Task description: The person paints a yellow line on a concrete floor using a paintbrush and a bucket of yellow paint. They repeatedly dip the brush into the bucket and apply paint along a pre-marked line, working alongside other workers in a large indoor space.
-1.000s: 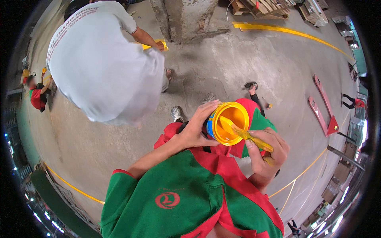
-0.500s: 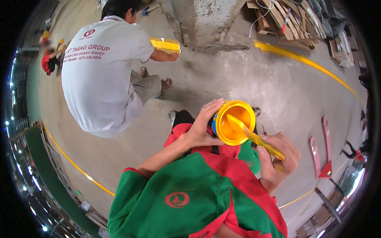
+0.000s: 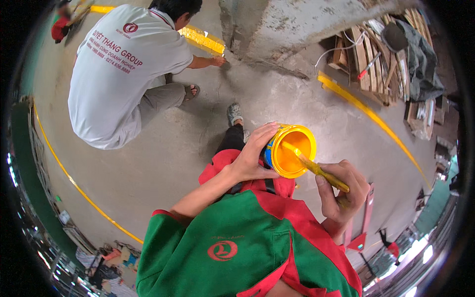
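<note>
My left hand (image 3: 254, 157) is wrapped round the side of a paint can (image 3: 270, 152) with a yellow rim and a blue label. Orange-yellow paint lines the inside of the tilted can, whose mouth faces up toward me. Between the fingers and thumb of my right hand (image 3: 345, 190) is the paint-smeared handle of a paintbrush (image 3: 324, 175). The brush's far end reaches into the can's mouth; its tip sits against the paint.
A person in a white shirt (image 3: 111, 74) crouches at the left, one hand by a wide yellow floor stripe (image 3: 203, 39). A concrete pillar base (image 3: 282, 29) stands ahead. Wooden pallets (image 3: 378, 74) lie far right, a red pallet jack (image 3: 357, 241) behind my right arm.
My view has turned, and the pillar, pallets and pallet jack have shifted in it. My foot in a patterned clog now shows ahead. Both hands keep their holds; the brush remains in the can.
</note>
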Tool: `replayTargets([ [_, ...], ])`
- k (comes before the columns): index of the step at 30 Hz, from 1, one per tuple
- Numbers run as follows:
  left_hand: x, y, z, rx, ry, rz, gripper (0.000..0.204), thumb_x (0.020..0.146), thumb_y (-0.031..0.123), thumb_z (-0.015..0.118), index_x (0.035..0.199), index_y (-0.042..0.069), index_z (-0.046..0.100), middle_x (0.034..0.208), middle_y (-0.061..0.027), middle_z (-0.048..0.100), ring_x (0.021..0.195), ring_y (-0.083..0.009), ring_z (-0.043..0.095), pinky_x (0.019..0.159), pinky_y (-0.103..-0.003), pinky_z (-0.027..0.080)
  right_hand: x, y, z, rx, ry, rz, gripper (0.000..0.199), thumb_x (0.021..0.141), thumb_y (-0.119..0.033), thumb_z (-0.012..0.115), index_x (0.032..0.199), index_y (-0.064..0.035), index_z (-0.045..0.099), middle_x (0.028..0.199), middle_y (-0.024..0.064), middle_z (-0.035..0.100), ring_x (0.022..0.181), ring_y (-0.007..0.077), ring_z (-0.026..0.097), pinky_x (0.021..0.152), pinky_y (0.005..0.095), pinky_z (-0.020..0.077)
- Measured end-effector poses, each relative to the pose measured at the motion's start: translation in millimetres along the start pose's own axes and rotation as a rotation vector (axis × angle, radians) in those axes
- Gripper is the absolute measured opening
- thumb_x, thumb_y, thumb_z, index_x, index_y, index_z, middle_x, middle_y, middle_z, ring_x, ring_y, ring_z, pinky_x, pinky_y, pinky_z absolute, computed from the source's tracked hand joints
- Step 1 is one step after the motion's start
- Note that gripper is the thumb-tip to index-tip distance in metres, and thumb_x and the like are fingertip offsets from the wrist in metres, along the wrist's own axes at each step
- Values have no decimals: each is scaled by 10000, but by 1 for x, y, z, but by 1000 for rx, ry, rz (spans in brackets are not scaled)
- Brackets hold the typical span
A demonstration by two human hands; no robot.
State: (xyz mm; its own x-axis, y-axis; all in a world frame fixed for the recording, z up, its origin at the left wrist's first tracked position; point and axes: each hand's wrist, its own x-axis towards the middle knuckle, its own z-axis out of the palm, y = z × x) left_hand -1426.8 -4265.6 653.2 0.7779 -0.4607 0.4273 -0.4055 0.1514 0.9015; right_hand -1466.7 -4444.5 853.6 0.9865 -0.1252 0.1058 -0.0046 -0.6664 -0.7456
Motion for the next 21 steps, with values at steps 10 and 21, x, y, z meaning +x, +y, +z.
replayTargets([
  [10, 29, -3, -33, 145, 121, 33, 1117, 596, 279, 957, 1486, 27, 331, 1491, -213, 408, 1399, -405, 396, 1169, -513, 319, 56, 5, 9, 70, 0, -129, 235, 673, 48, 748, 898, -5, 707, 738, 109, 694, 582, 208, 614, 536, 288, 448],
  [21, 21, -3, -45, 203, 186, 80, 1131, 593, 280, 968, 1492, 32, 328, 1487, -204, 421, 1387, -394, 423, 1160, -507, 337, 62, 11, 22, 121, -24, -265, 217, 687, 7, 746, 901, -14, 716, 762, 100, 708, 592, 224, 626, 551, 305, 465],
])
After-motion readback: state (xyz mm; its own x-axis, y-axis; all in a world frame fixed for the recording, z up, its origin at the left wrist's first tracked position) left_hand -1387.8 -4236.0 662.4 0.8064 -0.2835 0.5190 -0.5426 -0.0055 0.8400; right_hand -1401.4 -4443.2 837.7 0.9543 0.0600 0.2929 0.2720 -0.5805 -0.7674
